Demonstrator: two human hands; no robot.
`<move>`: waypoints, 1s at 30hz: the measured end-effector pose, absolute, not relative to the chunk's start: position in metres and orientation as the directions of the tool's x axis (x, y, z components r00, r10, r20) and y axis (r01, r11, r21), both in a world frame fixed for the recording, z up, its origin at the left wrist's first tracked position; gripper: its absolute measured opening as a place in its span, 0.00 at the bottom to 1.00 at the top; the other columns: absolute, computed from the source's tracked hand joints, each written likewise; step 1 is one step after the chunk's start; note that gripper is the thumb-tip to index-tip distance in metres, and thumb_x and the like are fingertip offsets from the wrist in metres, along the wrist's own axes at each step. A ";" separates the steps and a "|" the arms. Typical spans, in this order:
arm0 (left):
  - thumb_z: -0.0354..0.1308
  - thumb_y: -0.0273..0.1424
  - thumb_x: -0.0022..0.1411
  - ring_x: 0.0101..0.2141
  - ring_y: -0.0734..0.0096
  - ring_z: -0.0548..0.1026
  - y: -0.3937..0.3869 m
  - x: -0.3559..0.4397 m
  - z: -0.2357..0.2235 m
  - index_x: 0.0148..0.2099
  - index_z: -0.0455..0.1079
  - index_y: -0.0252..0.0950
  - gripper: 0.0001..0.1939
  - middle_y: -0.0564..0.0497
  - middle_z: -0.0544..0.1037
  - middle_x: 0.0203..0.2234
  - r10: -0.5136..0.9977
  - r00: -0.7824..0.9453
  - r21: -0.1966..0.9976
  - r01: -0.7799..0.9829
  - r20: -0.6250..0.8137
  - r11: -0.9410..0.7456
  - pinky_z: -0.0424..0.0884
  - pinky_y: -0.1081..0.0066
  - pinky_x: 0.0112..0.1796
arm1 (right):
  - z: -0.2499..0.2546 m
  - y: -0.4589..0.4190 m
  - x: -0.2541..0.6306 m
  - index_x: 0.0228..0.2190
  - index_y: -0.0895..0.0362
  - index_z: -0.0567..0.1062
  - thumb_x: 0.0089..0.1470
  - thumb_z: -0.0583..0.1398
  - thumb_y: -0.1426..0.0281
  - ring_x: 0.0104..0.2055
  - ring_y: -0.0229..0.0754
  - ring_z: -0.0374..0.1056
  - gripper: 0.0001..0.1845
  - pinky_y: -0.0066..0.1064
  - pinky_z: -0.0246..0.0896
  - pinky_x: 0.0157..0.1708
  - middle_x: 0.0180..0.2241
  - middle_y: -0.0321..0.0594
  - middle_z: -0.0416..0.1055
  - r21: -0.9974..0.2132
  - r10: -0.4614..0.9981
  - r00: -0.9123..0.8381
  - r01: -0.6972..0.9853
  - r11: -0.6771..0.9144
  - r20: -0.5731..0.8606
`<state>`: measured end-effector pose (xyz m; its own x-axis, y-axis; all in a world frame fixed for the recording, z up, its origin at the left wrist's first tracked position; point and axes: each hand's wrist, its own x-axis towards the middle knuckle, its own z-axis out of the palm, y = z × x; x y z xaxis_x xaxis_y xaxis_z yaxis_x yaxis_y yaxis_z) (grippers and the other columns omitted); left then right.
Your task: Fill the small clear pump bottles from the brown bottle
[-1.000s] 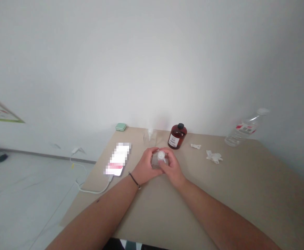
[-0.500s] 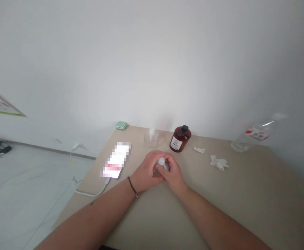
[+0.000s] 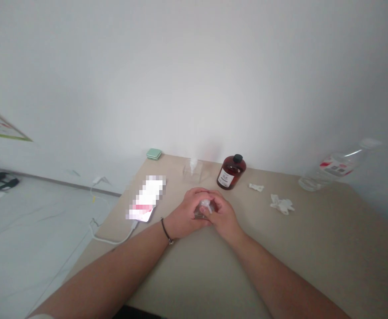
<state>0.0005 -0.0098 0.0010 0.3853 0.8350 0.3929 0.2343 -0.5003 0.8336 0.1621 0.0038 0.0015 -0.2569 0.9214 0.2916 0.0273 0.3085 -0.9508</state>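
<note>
A small clear pump bottle (image 3: 205, 204) with a white translucent top stands between my hands above the middle of the table. My left hand (image 3: 189, 215) wraps around its left side, fingers curled behind it. From the right, my right hand (image 3: 225, 217) closes around it too, thumb by the spout of the top. Most of the bottle's body is hidden by my fingers. Just behind my hands is a clear square container (image 3: 187, 175) with a white pump top. A dark brown bottle (image 3: 232, 173) with a black cap and white label stands behind my right hand.
A phone (image 3: 147, 197) with a white charging cable (image 3: 109, 241) lies on the left. A mint-green case (image 3: 154, 154) sits at the back left corner. Crumpled tissues (image 3: 282, 204) lie right of my hands, before a clear water bottle (image 3: 333, 169). The wall borders the table's back edge.
The camera view has shifted slightly. Both hands still hold the pump bottle, and its top has turned a little, so the spout now points toward the lower right.
</note>
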 end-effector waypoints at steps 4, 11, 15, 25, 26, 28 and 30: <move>0.70 0.33 0.53 0.59 0.48 0.63 -0.009 0.000 0.003 0.59 0.66 0.42 0.32 0.41 0.65 0.56 0.829 0.389 0.832 0.226 0.400 -0.507 0.59 0.48 0.61 | 0.010 0.006 0.167 0.38 0.51 0.80 0.51 0.66 0.50 0.46 0.50 0.70 0.19 0.43 0.67 0.48 0.43 0.43 0.72 -0.936 0.903 -0.312 0.097 0.338 0.294; 0.71 0.38 0.53 0.57 0.47 0.65 -0.005 -0.002 0.003 0.58 0.65 0.42 0.32 0.42 0.68 0.55 0.798 0.425 0.799 0.234 0.428 -0.553 0.60 0.47 0.60 | 0.006 0.008 0.170 0.38 0.49 0.82 0.52 0.63 0.46 0.50 0.50 0.69 0.22 0.43 0.65 0.52 0.45 0.43 0.72 -0.943 0.897 -0.348 0.088 0.322 0.273; 0.72 0.35 0.52 0.59 0.47 0.65 -0.008 -0.003 -0.001 0.64 0.58 0.42 0.41 0.41 0.66 0.58 0.830 0.380 0.835 0.210 0.409 -0.508 0.60 0.48 0.62 | -0.002 0.008 0.167 0.42 0.47 0.78 0.49 0.66 0.46 0.48 0.50 0.71 0.25 0.43 0.67 0.50 0.45 0.42 0.72 -0.962 0.912 -0.315 -0.008 0.272 0.261; 0.75 0.34 0.48 0.61 0.45 0.63 -0.010 -0.002 -0.005 0.69 0.50 0.40 0.53 0.38 0.61 0.62 0.894 0.318 0.911 0.163 0.316 -0.379 0.60 0.47 0.62 | -0.012 0.010 0.165 0.38 0.49 0.73 0.53 0.61 0.44 0.45 0.50 0.72 0.22 0.41 0.68 0.46 0.41 0.41 0.76 -0.987 0.968 -0.198 -0.063 0.146 0.155; 0.75 0.34 0.48 0.61 0.45 0.64 -0.010 -0.002 -0.006 0.69 0.49 0.40 0.53 0.38 0.62 0.61 0.891 0.326 0.908 0.168 0.316 -0.384 0.60 0.46 0.62 | -0.014 0.010 0.166 0.37 0.49 0.74 0.56 0.58 0.45 0.44 0.50 0.73 0.22 0.42 0.68 0.46 0.40 0.41 0.76 -0.990 0.978 -0.165 -0.081 0.116 0.128; 0.74 0.35 0.48 0.60 0.45 0.64 -0.008 -0.002 -0.007 0.69 0.50 0.40 0.52 0.38 0.62 0.61 0.882 0.342 0.898 0.181 0.324 -0.400 0.59 0.46 0.62 | -0.017 0.011 0.166 0.36 0.49 0.75 0.59 0.55 0.46 0.44 0.49 0.73 0.22 0.41 0.69 0.46 0.39 0.40 0.77 -0.989 0.988 -0.122 -0.129 0.077 0.093; 0.74 0.35 0.49 0.60 0.45 0.64 -0.008 -0.002 -0.008 0.68 0.51 0.40 0.50 0.39 0.62 0.60 0.874 0.351 0.887 0.194 0.337 -0.420 0.59 0.46 0.62 | -0.019 0.012 0.166 0.36 0.49 0.77 0.58 0.58 0.47 0.44 0.49 0.74 0.20 0.41 0.68 0.46 0.39 0.40 0.77 -0.985 0.988 -0.132 -0.161 0.056 0.078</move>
